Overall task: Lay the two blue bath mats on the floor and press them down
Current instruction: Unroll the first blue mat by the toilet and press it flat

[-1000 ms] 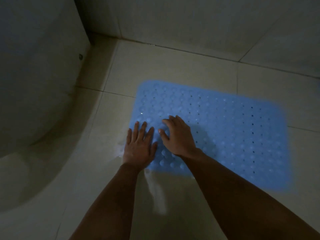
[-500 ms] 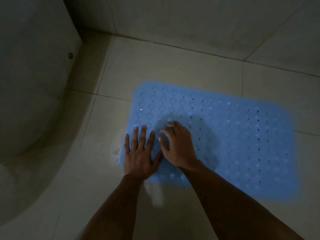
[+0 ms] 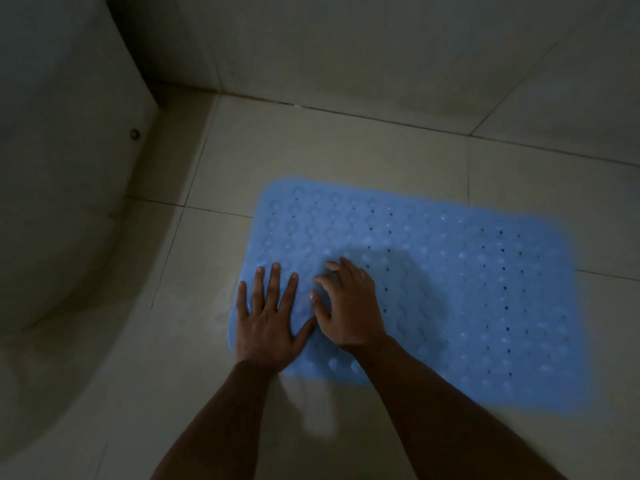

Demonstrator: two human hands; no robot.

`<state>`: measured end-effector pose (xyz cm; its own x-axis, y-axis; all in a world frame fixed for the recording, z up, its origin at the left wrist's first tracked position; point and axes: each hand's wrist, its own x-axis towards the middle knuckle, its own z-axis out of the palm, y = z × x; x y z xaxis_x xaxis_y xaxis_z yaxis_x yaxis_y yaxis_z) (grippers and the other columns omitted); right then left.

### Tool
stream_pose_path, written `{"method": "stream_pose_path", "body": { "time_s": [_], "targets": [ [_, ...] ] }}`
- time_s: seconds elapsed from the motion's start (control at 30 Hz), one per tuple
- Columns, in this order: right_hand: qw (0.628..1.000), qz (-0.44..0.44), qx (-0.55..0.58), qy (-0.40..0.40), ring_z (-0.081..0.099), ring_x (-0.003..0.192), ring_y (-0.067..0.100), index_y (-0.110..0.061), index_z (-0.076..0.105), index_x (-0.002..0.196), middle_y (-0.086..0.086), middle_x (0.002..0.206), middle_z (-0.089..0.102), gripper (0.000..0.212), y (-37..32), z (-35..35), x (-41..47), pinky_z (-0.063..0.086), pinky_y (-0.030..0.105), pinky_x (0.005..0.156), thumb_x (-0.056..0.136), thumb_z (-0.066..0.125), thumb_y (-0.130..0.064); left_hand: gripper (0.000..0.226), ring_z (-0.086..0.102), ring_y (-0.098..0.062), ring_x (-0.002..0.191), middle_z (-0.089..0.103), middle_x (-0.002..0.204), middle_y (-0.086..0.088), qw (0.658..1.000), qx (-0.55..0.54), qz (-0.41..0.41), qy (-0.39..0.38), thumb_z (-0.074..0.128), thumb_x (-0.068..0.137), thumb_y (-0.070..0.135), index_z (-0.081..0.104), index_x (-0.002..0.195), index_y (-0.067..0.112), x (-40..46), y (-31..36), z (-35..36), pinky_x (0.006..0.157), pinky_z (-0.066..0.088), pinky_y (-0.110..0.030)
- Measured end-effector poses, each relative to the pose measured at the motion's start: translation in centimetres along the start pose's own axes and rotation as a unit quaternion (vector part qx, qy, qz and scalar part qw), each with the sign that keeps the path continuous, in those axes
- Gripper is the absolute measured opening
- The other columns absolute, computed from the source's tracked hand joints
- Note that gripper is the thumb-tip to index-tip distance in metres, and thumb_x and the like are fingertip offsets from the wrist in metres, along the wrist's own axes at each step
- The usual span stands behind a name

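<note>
Mat: one blue bath mat (image 3: 450, 289) lies flat on the tiled floor (image 3: 311, 150), bumps and small holes showing; its long side runs left to right, its far edge near the wall (image 3: 346, 46).
My left hand (image 3: 266, 317): palm down, fingers spread and flat, grasping nothing; it rests on the mat's near-left corner, the little finger along the left edge.
My right hand (image 3: 349, 306): just beside the left, thumbs almost touching; fingers bent, tips on the mat (nothing gripped).
Left of the mat: a curved pale tub (image 3: 52, 168), apart from it; dim light.
</note>
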<state>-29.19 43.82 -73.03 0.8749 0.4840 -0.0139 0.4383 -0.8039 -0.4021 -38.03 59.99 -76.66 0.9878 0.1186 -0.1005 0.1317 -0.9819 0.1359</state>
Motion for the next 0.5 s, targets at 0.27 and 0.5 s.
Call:
{"method": "stream_pose_path", "body": {
  "time_s": [0.27, 0.5],
  "targets": [
    [0.999, 0.046, -0.011, 0.003, 0.05, 0.136, 0.03, -0.026, 0.069, 0.113, 0.003, 0.135, 0.062, 0.037, 1.4, -7.4, -1.9, 0.042, 0.054, 0.108, 0.094, 0.047, -0.05, 0.094, -0.002, -0.035, 0.16, 0.007, 0.173, -0.007, 0.994, -0.029, -0.019, -0.103, 0.02, 0.09, 0.088, 0.025, 0.164, 0.029, 0.1, 0.9, -3.8, 0.126, 0.006, -0.061],
    [0.986, 0.164, -0.006, -0.041, 0.052, 0.13, 0.02, -0.029, 0.067, 0.114, -0.004, 0.128, 0.062, 0.057, 2.6, -15.3, -1.8, 0.041, 0.047, 0.108, 0.088, 0.03, -0.064, 0.085, 0.021, -0.037, 0.156, 0.039, 0.163, -0.01, 0.993, -0.017, 0.061, -0.098, 0.022, 0.095, 0.083, 0.052, 0.151, 0.025, 2.9, 6.2, -10.4, 0.12, 0.011, -0.055]
  ]
}}
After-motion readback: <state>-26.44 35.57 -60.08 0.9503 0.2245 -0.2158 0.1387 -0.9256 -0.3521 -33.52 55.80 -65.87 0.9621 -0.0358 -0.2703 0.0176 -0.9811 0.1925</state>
